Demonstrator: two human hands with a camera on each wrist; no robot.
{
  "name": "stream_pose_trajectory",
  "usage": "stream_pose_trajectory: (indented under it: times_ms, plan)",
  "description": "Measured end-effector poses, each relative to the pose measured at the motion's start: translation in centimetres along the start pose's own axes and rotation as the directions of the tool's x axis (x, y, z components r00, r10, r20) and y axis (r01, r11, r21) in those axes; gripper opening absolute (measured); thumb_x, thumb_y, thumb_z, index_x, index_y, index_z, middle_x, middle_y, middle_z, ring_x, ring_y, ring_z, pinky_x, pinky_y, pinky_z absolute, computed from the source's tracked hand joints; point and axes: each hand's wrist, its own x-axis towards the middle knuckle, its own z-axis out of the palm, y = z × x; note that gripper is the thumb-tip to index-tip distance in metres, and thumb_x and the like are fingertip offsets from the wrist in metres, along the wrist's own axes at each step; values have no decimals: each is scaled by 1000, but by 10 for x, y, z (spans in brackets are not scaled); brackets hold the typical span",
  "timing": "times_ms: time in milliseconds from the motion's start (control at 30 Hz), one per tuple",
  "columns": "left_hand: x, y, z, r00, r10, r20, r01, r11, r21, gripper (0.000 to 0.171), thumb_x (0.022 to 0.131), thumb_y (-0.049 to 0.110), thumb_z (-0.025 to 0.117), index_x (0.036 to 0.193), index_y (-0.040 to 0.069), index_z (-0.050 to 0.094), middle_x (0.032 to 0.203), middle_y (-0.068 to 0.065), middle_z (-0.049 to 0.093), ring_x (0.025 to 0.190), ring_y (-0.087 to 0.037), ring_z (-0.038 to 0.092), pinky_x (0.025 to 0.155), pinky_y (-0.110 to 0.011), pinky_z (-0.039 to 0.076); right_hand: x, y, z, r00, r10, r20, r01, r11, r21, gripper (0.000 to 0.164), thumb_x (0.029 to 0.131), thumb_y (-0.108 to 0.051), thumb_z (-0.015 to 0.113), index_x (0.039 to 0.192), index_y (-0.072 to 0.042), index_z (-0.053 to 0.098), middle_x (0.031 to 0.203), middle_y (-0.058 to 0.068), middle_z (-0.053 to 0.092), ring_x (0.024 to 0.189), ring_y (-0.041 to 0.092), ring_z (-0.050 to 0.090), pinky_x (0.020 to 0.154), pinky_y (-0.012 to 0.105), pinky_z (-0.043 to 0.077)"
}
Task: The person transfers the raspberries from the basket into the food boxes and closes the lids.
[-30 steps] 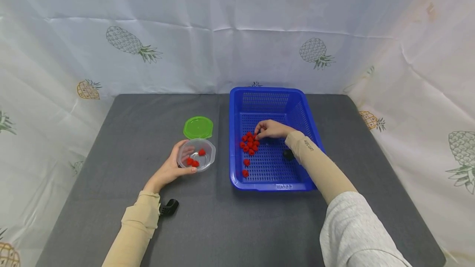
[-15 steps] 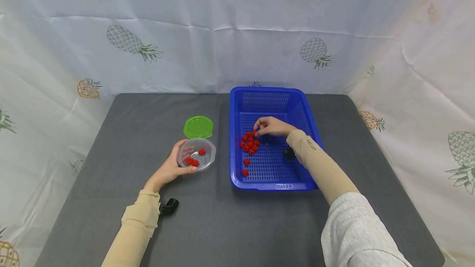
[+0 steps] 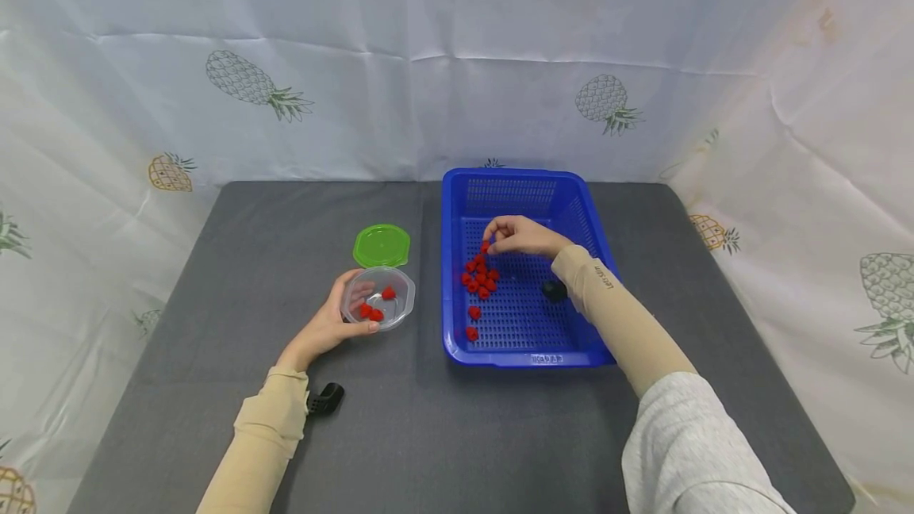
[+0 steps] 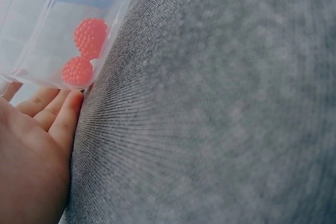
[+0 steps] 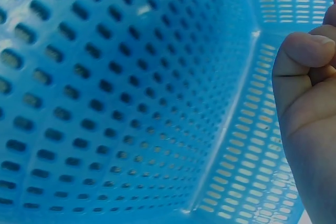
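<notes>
My left hand (image 3: 323, 331) grips a clear plastic tub (image 3: 400, 309) by its left side, thumb along the near wall and fingers round the far side. Inside the tub lie a few red raspberries (image 3: 388, 293); the left wrist view shows two of them, one raspberry (image 4: 90, 37) above the other, through the wall. Over the blue basket (image 3: 451, 347), my right hand (image 3: 527, 236) pinches a single raspberry (image 3: 485, 247) between thumb and fingers. Just below it, a cluster of several raspberries (image 3: 481, 279) rests on the basket floor. In the right wrist view, the fingertips are partly cut off.
A green lid (image 3: 382, 245) lies flat behind the tub. Two loose raspberries sit apart near the basket's front left, one being the nearer raspberry (image 3: 472, 334). Dark camera mounts hang at both wrists. Grey cloth (image 3: 457, 435) covers the table, with a pineapple-print curtain (image 3: 428, 117) behind.
My right hand has moved slightly away from me and left, drawing a raspberry off the far edge of the cluster. The left hand and tub have stayed still.
</notes>
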Motion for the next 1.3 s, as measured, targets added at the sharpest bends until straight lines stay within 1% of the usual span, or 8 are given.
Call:
stream_pose_trajectory:
  times_ms: [167, 333, 567, 700, 933, 1000, 1133, 1300]
  plan:
    - [0, 0, 0, 1000, -9, 3, 9, 1000, 2, 91, 79, 12, 74, 144, 14, 11, 145, -21, 33, 136, -40, 32, 112, -53, 23, 0, -7, -4, 999, -36, 12, 36, 999, 26, 27, 86, -13, 64, 110, -2, 55, 61, -6, 41, 56, 10, 37, 87, 34, 49]
    - [0, -1, 0, 1000, -6, 2, 6, 1000, 2, 90, 79, 12, 73, 144, 14, 11, 145, -21, 33, 136, -40, 32, 112, -54, 23, -2, -17, -6, 998, -62, 18, 61, 997, 57, 27, 87, -11, 62, 111, -1, 54, 62, -5, 42, 57, 13, 36, 87, 36, 48]
    - [-1, 0, 0, 1000, 2, -2, -2, 1000, 7, 90, 79, 12, 74, 144, 15, 12, 145, -21, 34, 135, -41, 33, 112, -54, 23, -6, -38, 3, 992, -118, 49, 113, 989, 100, 24, 87, -8, 61, 107, 0, 54, 64, -4, 41, 71, 12, 52, 92, 34, 50]
    - [-1, 1, 0, 1000, -6, -3, 6, 1000, 9, 91, 78, 13, 74, 144, 15, 11, 145, -21, 33, 135, -41, 33, 112, -55, 23, -5, -47, 8, 985, -158, 61, 152, 983, 102, 24, 86, -9, 62, 107, -1, 54, 65, -3, 42, 69, 14, 49, 92, 37, 49]
    - [0, 4, 0, 1000, -6, 0, 6, 1000, 10, 91, 79, 12, 73, 144, 14, 10, 146, -21, 33, 136, -41, 32, 112, -55, 23, -2, -60, 12, 975, -213, 69, 207, 975, 81, 23, 85, -9, 63, 106, -4, 55, 66, -3, 42, 64, 24, 41, 85, 33, 50]
    - [0, 5, 0, 1000, -1, 1, 1, 1000, 8, 91, 79, 11, 73, 144, 14, 10, 146, -22, 33, 136, -41, 32, 112, -54, 23, -2, -64, 14, 971, -226, 74, 220, 972, 79, 23, 85, -9, 63, 106, -4, 55, 66, -3, 41, 63, 25, 39, 83, 36, 48]
    - [0, 5, -1, 1000, 1, 4, -1, 1000, 10, 90, 79, 11, 73, 144, 14, 11, 145, -22, 33, 136, -41, 32, 112, -54, 23, -1, -74, 18, 965, -247, 88, 239, 967, 92, 23, 85, -8, 62, 106, -3, 55, 66, -3, 41, 61, 18, 37, 75, 36, 45]
    - [-1, 3, -1, 1000, -7, 15, 7, 1000, 11, 89, 80, 12, 73, 144, 14, 11, 146, -21, 32, 136, -41, 31, 111, -55, 23, 1, -85, 25, 957, -269, 105, 256, 959, 122, 22, 85, -6, 61, 106, -3, 54, 66, -2, 41, 60, 16, 37, 69, 26, 42]
